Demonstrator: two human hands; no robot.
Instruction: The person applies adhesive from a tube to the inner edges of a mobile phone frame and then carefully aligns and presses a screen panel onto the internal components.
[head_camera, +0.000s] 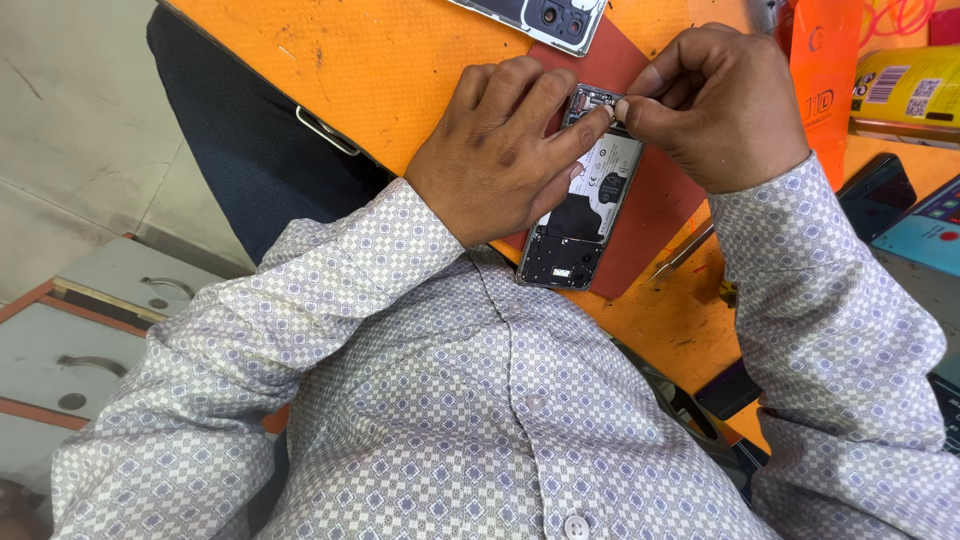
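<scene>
An opened phone (585, 205) with its back off lies on a red mat (655, 205), showing the battery and dark boards. My left hand (500, 150) lies over the phone's left side and holds it down, its index finger reaching to the upper end. My right hand (725, 100) is at that same upper end. Its thumb and forefinger are pinched on a small part (615, 108) by the camera area. The part is too small to make out.
The mat lies on an orange table (400, 70). A phone back cover (540, 15) is at the top edge and a thin metal tool (685, 250) lies right of the mat. An orange box (825, 70), a yellow package (910, 85) and a dark phone (875, 195) are at the right. Grey drawers (90, 330) stand at the left.
</scene>
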